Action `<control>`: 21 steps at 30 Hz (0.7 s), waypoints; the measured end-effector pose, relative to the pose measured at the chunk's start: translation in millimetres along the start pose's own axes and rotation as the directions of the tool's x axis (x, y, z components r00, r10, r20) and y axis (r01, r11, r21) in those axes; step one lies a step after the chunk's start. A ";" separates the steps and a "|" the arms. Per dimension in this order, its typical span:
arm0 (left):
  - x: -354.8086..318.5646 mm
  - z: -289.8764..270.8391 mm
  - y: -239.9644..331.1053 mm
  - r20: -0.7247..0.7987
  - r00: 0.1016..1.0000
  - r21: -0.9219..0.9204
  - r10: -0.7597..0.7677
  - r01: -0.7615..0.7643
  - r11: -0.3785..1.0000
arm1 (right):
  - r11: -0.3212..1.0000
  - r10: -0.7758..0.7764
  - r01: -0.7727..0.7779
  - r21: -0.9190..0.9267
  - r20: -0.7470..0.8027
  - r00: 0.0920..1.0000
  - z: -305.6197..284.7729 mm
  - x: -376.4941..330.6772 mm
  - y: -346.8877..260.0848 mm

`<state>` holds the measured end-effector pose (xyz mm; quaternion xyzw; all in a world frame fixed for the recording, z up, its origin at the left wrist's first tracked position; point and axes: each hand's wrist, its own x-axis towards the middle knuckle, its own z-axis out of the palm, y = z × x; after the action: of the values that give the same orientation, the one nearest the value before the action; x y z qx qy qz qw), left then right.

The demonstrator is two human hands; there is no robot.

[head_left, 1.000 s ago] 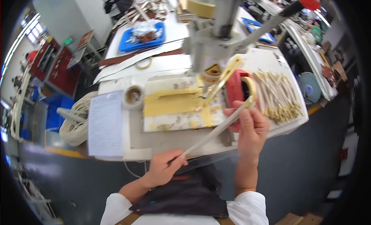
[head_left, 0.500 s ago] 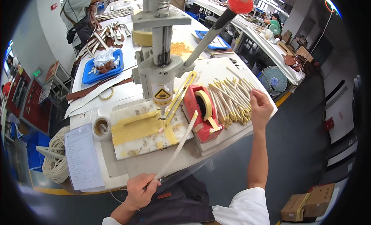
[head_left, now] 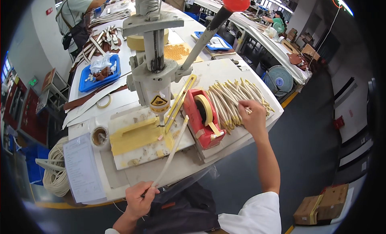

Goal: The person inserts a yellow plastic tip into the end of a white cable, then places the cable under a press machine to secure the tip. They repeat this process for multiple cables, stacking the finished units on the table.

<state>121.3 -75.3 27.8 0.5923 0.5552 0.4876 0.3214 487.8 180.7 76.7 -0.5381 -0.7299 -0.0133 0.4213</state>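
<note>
My left hand (head_left: 140,198) is closed around the lower end of a white cord (head_left: 172,151), which slants up to a yellowish taped tip beside the tape dispenser. My right hand (head_left: 255,116) is over the right part of a pile of short white cords (head_left: 227,101) with yellow-taped ends. Its fingers are curled at the pile, and what they hold, if anything, is hidden. Between the cord and the pile stands a red tape dispenser (head_left: 204,121) with a yellow roll. A grey hand-lever press (head_left: 155,77) with a red knob (head_left: 235,1) rises over a yellow-taped board (head_left: 134,135).
A paper sheet (head_left: 83,167), a tape roll (head_left: 99,136) and a coil of white cord (head_left: 56,169) are at the left. Farther back lie a blue tray (head_left: 82,84) and leather strips (head_left: 105,41). A fan (head_left: 278,80) stands right; two people work in the background.
My right hand has moved left and slightly down, onto the cord pile. A loose cord seen above the pile's far edge no longer shows there. My left hand still grips its cord.
</note>
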 end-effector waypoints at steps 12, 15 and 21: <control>4.3 1.7 0.3 0.065 0.998 -0.031 0.002 0.000 1.000 | 0.646 0.360 -0.762 0.054 0.858 0.366 -6.8 5.9 -65.5; 2.2 1.8 0.1 0.066 0.998 -0.050 -0.019 0.023 0.998 | 0.445 0.360 -0.890 0.097 0.891 0.277 -13.9 4.8 -65.6; 2.1 1.2 0.4 0.059 0.998 -0.031 -0.013 0.015 0.999 | 0.218 0.369 -0.867 0.448 0.784 0.499 -26.7 -40.8 -75.4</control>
<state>122.3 -73.1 28.3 0.5973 0.5419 0.4762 0.3505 446.5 104.7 101.0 -0.5111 -0.4274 0.6500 0.3656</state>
